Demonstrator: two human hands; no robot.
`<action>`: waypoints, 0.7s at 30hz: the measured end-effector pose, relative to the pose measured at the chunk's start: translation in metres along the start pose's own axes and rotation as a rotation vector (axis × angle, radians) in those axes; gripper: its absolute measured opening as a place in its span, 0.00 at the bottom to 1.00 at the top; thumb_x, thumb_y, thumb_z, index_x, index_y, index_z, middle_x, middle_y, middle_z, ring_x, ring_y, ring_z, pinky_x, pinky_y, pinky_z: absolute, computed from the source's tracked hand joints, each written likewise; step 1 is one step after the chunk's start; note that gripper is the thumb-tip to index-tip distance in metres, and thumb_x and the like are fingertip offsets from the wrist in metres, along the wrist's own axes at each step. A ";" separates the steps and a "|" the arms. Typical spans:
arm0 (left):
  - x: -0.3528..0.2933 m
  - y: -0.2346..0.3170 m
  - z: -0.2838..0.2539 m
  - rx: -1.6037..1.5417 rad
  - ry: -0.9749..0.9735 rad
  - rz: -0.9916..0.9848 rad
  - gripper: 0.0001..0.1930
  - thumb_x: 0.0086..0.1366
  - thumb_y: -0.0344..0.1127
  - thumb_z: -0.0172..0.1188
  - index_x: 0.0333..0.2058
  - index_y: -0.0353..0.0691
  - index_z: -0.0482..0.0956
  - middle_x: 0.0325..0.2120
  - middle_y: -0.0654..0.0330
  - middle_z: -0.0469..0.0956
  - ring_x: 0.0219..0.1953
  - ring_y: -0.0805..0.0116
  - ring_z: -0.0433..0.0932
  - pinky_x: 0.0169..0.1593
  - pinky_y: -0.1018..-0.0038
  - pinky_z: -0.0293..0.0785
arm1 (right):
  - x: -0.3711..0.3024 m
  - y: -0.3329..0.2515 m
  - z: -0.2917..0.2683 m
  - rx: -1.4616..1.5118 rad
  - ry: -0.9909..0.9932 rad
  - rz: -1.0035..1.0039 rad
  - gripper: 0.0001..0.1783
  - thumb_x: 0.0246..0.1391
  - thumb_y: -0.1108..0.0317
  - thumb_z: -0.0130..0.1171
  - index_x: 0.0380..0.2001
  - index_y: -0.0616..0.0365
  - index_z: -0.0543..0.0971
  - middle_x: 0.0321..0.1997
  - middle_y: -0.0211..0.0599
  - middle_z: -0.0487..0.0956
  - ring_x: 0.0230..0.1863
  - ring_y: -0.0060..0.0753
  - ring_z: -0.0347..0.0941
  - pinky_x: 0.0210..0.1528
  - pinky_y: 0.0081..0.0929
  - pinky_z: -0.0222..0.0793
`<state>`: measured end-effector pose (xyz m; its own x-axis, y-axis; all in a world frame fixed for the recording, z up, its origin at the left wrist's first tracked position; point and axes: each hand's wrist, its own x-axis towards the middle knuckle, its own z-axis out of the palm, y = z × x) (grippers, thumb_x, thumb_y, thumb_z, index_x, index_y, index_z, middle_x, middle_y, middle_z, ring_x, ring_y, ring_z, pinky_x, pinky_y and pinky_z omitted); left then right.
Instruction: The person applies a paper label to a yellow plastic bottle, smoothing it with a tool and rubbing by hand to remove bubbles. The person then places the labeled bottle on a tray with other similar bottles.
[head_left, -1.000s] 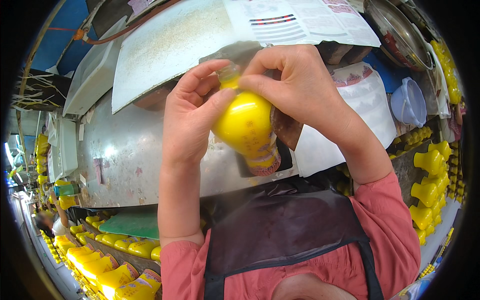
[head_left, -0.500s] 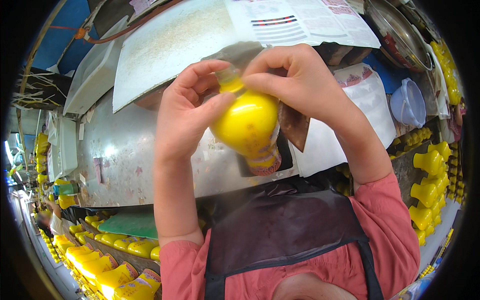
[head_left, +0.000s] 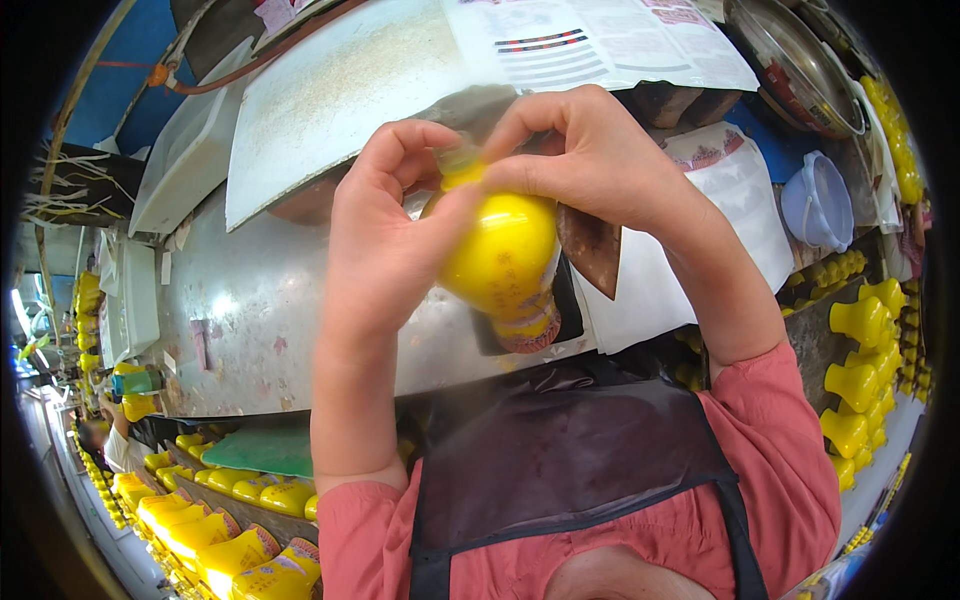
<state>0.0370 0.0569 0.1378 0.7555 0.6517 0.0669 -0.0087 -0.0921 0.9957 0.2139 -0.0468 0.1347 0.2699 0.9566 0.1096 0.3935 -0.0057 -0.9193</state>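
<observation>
Two bare hands meet in front of the person's chest, above a dark apron point(head_left: 570, 460) worn over a pink long-sleeved top point(head_left: 790, 480). The left hand point(head_left: 385, 250) wraps the side of a round yellow plastic bottle point(head_left: 500, 255), its fingers point(head_left: 400, 150) curled and clamped on the bottle's shoulder and neck. The right hand point(head_left: 600, 160) comes over from the other side, its fingers point(head_left: 520, 125) pinched together on the small top of the bottle, which they largely hide. The bottle is held in the air with its top end away from the person and its printed base end pointing back toward the apron. Beyond the hands lies a metal desk point(head_left: 250, 310) with a white sheet point(head_left: 660, 290) near its right end. More yellow bottles point(head_left: 220, 520) are lined up along the desk's near left edge, and yellow bottles point(head_left: 860, 370) with spout-like tops stand at the right edge. Farther off are a pale blue bowl point(head_left: 815, 205) and a metal pan point(head_left: 790, 60).
</observation>
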 end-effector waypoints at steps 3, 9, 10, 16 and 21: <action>0.000 -0.001 0.006 0.037 0.048 0.015 0.17 0.58 0.25 0.69 0.45 0.34 0.76 0.38 0.64 0.80 0.40 0.77 0.74 0.48 0.79 0.73 | -0.004 0.003 0.001 0.042 -0.003 0.020 0.08 0.57 0.72 0.66 0.36 0.67 0.84 0.34 0.31 0.84 0.36 0.16 0.78 0.40 0.18 0.74; -0.003 -0.004 0.006 0.022 0.049 0.044 0.16 0.59 0.28 0.69 0.46 0.35 0.77 0.39 0.64 0.80 0.40 0.76 0.74 0.49 0.79 0.72 | -0.012 0.009 0.002 0.037 0.083 -0.063 0.09 0.61 0.74 0.60 0.41 0.65 0.84 0.37 0.31 0.84 0.37 0.17 0.77 0.42 0.19 0.73; -0.004 -0.004 0.005 0.000 0.042 0.029 0.16 0.60 0.29 0.68 0.46 0.35 0.77 0.39 0.64 0.79 0.40 0.76 0.74 0.49 0.79 0.73 | -0.016 0.008 0.004 0.015 0.158 -0.126 0.09 0.61 0.75 0.59 0.43 0.64 0.84 0.37 0.31 0.84 0.37 0.17 0.77 0.41 0.18 0.73; -0.002 0.000 -0.002 -0.042 0.014 0.042 0.10 0.65 0.33 0.67 0.41 0.36 0.80 0.37 0.65 0.80 0.39 0.78 0.76 0.48 0.79 0.73 | -0.051 -0.009 0.022 -0.252 0.194 -0.497 0.20 0.57 0.80 0.58 0.53 0.56 0.81 0.41 0.40 0.85 0.30 0.32 0.82 0.31 0.26 0.75; -0.007 0.007 -0.008 -0.014 -0.023 0.028 0.08 0.61 0.28 0.69 0.37 0.36 0.81 0.37 0.63 0.81 0.40 0.78 0.78 0.47 0.78 0.75 | -0.059 -0.007 0.029 -0.363 0.248 -0.598 0.20 0.54 0.79 0.63 0.51 0.54 0.82 0.38 0.41 0.85 0.26 0.34 0.82 0.27 0.28 0.75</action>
<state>0.0269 0.0574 0.1452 0.7700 0.6312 0.0935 -0.0389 -0.0998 0.9942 0.1701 -0.0946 0.1237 0.0920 0.7329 0.6741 0.7898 0.3586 -0.4976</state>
